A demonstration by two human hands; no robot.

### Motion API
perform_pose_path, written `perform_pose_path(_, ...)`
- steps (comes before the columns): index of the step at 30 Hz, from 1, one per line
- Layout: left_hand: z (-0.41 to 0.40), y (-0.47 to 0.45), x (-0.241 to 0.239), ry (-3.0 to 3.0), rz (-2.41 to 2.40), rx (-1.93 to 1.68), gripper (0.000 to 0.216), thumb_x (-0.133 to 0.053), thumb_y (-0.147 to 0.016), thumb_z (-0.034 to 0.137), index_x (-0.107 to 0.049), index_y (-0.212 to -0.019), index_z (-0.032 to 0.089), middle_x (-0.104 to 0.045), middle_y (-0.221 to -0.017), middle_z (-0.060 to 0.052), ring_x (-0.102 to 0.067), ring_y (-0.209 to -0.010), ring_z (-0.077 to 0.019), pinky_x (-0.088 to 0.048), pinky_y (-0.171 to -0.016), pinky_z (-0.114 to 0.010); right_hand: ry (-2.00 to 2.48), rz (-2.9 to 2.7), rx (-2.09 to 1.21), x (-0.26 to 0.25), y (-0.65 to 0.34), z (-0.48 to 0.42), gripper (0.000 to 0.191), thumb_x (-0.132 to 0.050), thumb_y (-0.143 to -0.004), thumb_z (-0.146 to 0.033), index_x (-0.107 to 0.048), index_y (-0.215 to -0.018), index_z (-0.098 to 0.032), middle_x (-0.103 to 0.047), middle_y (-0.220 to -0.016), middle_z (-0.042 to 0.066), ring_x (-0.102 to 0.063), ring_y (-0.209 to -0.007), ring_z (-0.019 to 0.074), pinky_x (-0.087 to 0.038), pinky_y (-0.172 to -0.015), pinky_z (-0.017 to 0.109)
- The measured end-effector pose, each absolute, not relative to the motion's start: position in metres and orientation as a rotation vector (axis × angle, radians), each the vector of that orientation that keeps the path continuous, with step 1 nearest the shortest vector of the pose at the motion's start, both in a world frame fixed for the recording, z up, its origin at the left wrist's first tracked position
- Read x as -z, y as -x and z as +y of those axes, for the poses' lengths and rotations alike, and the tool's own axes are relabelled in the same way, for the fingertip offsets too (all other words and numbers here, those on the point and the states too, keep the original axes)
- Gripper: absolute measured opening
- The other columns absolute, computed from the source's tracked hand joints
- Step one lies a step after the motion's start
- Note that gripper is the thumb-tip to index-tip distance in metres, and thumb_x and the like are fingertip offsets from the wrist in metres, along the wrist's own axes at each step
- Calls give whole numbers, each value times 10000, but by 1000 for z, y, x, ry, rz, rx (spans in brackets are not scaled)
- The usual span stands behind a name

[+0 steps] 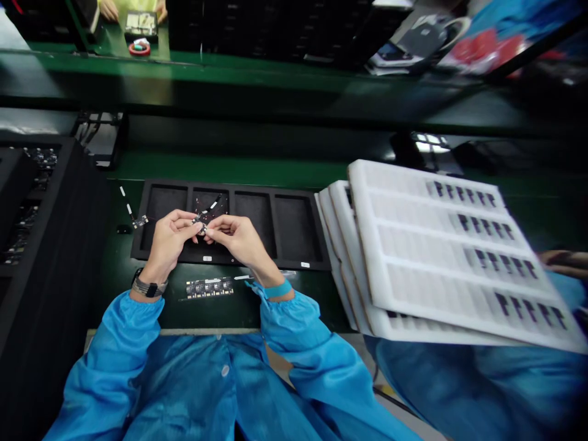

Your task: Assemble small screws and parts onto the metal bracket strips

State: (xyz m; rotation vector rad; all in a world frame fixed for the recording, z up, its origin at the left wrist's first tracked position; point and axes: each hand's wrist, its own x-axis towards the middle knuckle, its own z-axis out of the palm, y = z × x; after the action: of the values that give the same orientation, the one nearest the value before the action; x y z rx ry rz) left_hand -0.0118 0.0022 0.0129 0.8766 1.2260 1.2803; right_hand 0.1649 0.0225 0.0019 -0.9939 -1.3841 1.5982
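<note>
My left hand [172, 236] and my right hand [236, 236] meet over a black foam tray [298, 229] with several compartments. Between their fingertips is a small circuit board [201, 228], which both hands pinch. A dark strip with a white label [214, 203] rises from it toward the upper right. Left of the tray lies a similar small board with a strip [138, 222]. Nearer to me, a panel of joined circuit boards [210, 288] rests on the green bench, beside a thin pale tool or strip [243, 277] that I cannot identify.
At right, stacked white foam trays [441, 245] hold rows of small dark parts and lean over the bench edge. A tall stack of black foam trays [59, 257] stands at left. A green shelf [275, 92] crosses behind. Another person's hands [109, 10] show at top left.
</note>
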Motion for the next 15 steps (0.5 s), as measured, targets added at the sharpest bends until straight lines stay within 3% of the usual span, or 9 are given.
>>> perform_pose_path(3,-1,10,-21,-911,1245,-1341,337,-934,-620,279,-760,-884,162,-767,-749,-45,-656,-594,-152,-526,-591,-285,1026,-1427,-1514,-3,-157,21,257,-844,-843,-416,-734,-852,-184,-767,-808,42,-725,-757,190,-604,-767,337)
perform_pose_path(7,-4,16,-33,-1025,1366,-1490,322,-939,-638,300,-822,-929,226,-823,-900,-39,-753,-800,-209,-577,-639,-283,1067,-1598,-1264,-16,-167,21,210,-815,-888,-362,-760,-978,-180,-799,-957,54,-745,-901,201,-566,-805,305)
perform_pose_path(13,-7,20,-63,-1120,1376,-1709,269,-882,-699,326,-857,-944,433,-829,-932,85,-802,-944,-300,-669,-909,-465,1116,-1557,-1033,-44,-232,-14,164,-712,-960,-321,-758,-1012,-171,-799,-964,58,-728,-884,185,-550,-783,284)
perform_pose_path(15,-15,13,-82,-1192,1410,-1744,280,-849,-714,318,-848,-924,503,-832,-988,136,-806,-1040,-330,-673,-925,-496,1139,-1538,-1005,-42,-250,-31,157,-698,-965,-318,-757,-973,-172,-799,-916,51,-717,-832,181,-540,-758,285)
